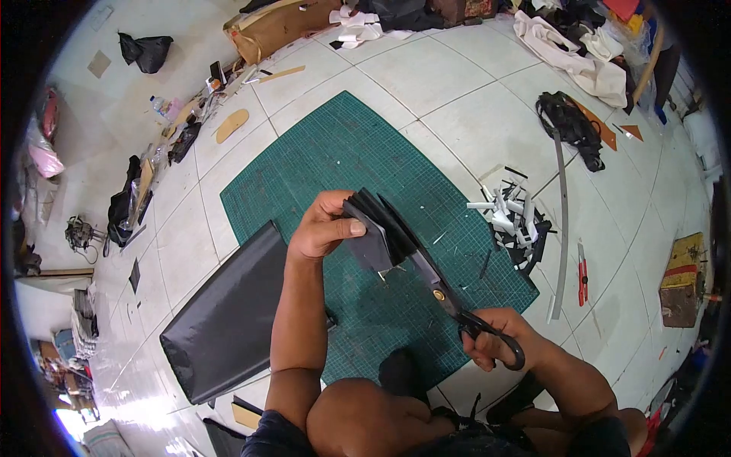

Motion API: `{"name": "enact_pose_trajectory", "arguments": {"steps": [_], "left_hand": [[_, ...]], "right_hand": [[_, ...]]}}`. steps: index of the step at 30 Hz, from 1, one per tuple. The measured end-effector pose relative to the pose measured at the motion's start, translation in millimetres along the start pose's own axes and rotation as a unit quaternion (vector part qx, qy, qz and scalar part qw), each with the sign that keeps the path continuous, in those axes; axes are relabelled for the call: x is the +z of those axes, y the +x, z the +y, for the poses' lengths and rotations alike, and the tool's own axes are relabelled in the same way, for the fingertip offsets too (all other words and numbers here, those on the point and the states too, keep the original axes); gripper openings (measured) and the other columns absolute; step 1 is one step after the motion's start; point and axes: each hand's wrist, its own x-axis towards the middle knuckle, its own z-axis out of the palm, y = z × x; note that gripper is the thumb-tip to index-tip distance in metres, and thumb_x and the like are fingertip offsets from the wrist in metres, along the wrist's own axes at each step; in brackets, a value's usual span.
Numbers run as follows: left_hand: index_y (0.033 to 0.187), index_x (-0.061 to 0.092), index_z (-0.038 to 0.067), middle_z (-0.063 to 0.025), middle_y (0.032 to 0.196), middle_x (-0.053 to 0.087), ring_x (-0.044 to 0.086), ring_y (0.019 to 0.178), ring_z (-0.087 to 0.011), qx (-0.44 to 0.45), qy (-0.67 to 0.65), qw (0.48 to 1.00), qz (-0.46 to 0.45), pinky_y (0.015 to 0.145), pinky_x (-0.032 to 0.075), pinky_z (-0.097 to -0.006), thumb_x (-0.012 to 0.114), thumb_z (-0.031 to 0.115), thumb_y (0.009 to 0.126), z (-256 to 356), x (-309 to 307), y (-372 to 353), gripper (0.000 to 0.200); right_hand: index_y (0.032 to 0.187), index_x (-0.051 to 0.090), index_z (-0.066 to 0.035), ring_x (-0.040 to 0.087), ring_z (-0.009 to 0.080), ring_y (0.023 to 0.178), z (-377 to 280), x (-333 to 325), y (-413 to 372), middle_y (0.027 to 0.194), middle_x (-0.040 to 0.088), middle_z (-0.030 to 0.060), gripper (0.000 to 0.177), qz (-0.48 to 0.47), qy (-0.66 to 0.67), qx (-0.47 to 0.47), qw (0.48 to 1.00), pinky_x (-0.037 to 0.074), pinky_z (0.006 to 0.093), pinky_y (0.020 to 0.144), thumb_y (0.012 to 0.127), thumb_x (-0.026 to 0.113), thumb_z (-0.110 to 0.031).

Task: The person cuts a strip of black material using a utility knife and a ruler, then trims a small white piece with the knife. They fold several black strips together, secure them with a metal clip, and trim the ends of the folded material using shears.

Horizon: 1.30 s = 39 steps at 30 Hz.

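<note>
My left hand [327, 227] is closed on a small black folded wallet-like piece [368, 247] with several layers fanned at its upper edge, thumb pressed on its face. In my right hand [499, 340] is a large pair of scissors [439, 293] with black handles and a brass-coloured pivot. Its blades point up and left, and they overlap the right edge of the black piece. Both hands are above a green cutting mat [304, 164] on the floor. Left of my left forearm lies a roll of black sheet material [228, 316], partly on the mat.
White and black offcuts [518, 217] are piled at the mat's right edge. Beyond them lie a metal ruler [563, 228], a red utility knife [582, 274] and a black bundle [569, 126]. A brown roll [278, 29] rests at the back. A worn yellow-brown block [682, 280] stands far right.
</note>
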Motion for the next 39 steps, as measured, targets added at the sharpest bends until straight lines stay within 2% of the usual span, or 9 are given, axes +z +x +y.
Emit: {"name": "enact_pose_trajectory", "arguments": {"steps": [13, 16, 19, 22, 25, 32, 35, 37, 39], "left_hand": [[0.095, 0.071, -0.004, -0.0076, 0.089, 0.072, 0.066, 0.078, -0.0147, -0.029, 0.059, 0.998, 0.006, 0.074, 0.051, -0.0275, 0.075, 0.005, 0.075, -0.3, 18.4, 1.4, 0.023], [0.098, 0.070, -0.005, -0.0063, 0.093, 0.071, 0.065, 0.083, -0.0124, -0.037, 0.055, 0.998, -0.025, 0.077, 0.051, -0.0265, 0.073, 0.003, 0.078, -4.6, 6.4, -0.6, 0.022], [0.100, 0.069, -0.002, -0.0055, 0.093, 0.071, 0.065, 0.084, -0.0139, -0.012, 0.086, 0.996, 0.020, 0.078, 0.052, -0.0283, 0.072, 0.008, 0.080, -5.8, 5.7, 1.3, 0.022], [0.105, 0.065, 0.003, -0.0047, 0.097, 0.070, 0.066, 0.088, -0.0173, 0.041, 0.098, 0.986, 0.129, 0.082, 0.052, -0.0318, 0.071, 0.018, 0.084, 0.3, 7.5, 3.7, 0.027], [0.117, 0.060, 0.003, -0.0065, 0.111, 0.067, 0.063, 0.103, -0.0196, 0.125, 0.081, 0.972, 0.179, 0.095, 0.047, -0.0352, 0.063, 0.018, 0.091, 14.6, 11.9, 14.4, 0.031], [0.124, 0.056, 0.003, -0.0072, 0.117, 0.065, 0.059, 0.110, -0.0206, 0.178, 0.094, 0.957, 0.207, 0.103, 0.040, -0.0379, 0.060, 0.018, 0.093, 41.0, 28.9, 29.0, 0.034], [0.122, 0.059, 0.003, -0.0072, 0.117, 0.066, 0.059, 0.110, -0.0196, 0.158, 0.115, 0.954, 0.229, 0.102, 0.039, -0.0364, 0.059, 0.018, 0.095, 44.6, 45.0, 37.7, 0.032], [0.120, 0.061, 0.002, -0.0069, 0.113, 0.068, 0.061, 0.106, -0.0176, 0.162, 0.125, 0.948, 0.243, 0.099, 0.041, -0.0341, 0.060, 0.016, 0.094, 45.2, 56.0, 43.4, 0.029], [0.117, 0.065, 0.002, -0.0060, 0.105, 0.071, 0.064, 0.098, -0.0140, 0.171, 0.120, 0.946, 0.248, 0.093, 0.046, -0.0301, 0.064, 0.013, 0.093, 42.6, 68.7, 47.2, 0.026]], "right_hand": [[0.094, 0.056, -0.005, 0.057, 0.0107, 0.060, 9.1, -4.5, 25.9, 0.067, 0.055, 0.0017, 0.045, -0.013, 0.004, -0.062, 0.998, 0.044, 0.0262, 0.053, 0.096, 0.057, -0.051], [0.090, 0.057, -0.004, 0.058, 0.0116, 0.060, 9.6, -2.8, 18.9, 0.069, 0.060, 0.0040, 0.052, 0.042, -0.031, 0.008, 0.999, 0.047, 0.0279, 0.056, 0.089, 0.064, -0.056], [0.093, 0.058, -0.005, 0.058, 0.0142, 0.061, 16.4, -13.2, 16.6, 0.069, 0.059, 0.0039, 0.044, 0.116, -0.125, -0.004, 0.985, 0.047, 0.0297, 0.058, 0.088, 0.070, -0.047], [0.096, 0.058, -0.003, 0.063, 0.0250, 0.068, 42.2, -44.3, 18.4, 0.075, 0.063, 0.0102, 0.043, 0.323, -0.444, 0.071, 0.833, 0.050, 0.0369, 0.063, 0.085, 0.073, -0.041], [0.103, 0.055, 0.001, 0.063, 0.0373, 0.091, 120.1, -116.2, 3.1, 0.095, 0.063, 0.0192, 0.045, 0.393, -0.505, 0.124, 0.758, 0.049, 0.0448, 0.078, 0.083, 0.076, -0.033], [0.109, 0.055, 0.003, 0.061, 0.0401, 0.102, 171.1, -155.2, -38.6, 0.108, 0.061, 0.0222, 0.046, 0.400, -0.529, 0.152, 0.733, 0.049, 0.0477, 0.087, 0.078, 0.079, -0.019], [0.115, 0.056, 0.003, 0.060, 0.0395, 0.105, 138.7, -158.5, -27.2, 0.112, 0.060, 0.0221, 0.049, 0.234, -0.592, 0.313, 0.705, 0.049, 0.0459, 0.090, 0.078, 0.078, -0.020], [0.123, 0.056, 0.003, 0.058, 0.0382, 0.113, 103.1, -135.7, -5.4, 0.119, 0.059, 0.0238, 0.056, 0.299, -0.568, 0.284, 0.712, 0.047, 0.0435, 0.097, 0.080, 0.076, -0.026], [0.136, 0.048, 0.000, 0.052, 0.0380, 0.123, 94.6, -125.8, 18.8, 0.131, 0.053, 0.0258, 0.072, 0.334, -0.483, 0.009, 0.809, 0.042, 0.0448, 0.105, 0.080, 0.077, -0.034]]}}
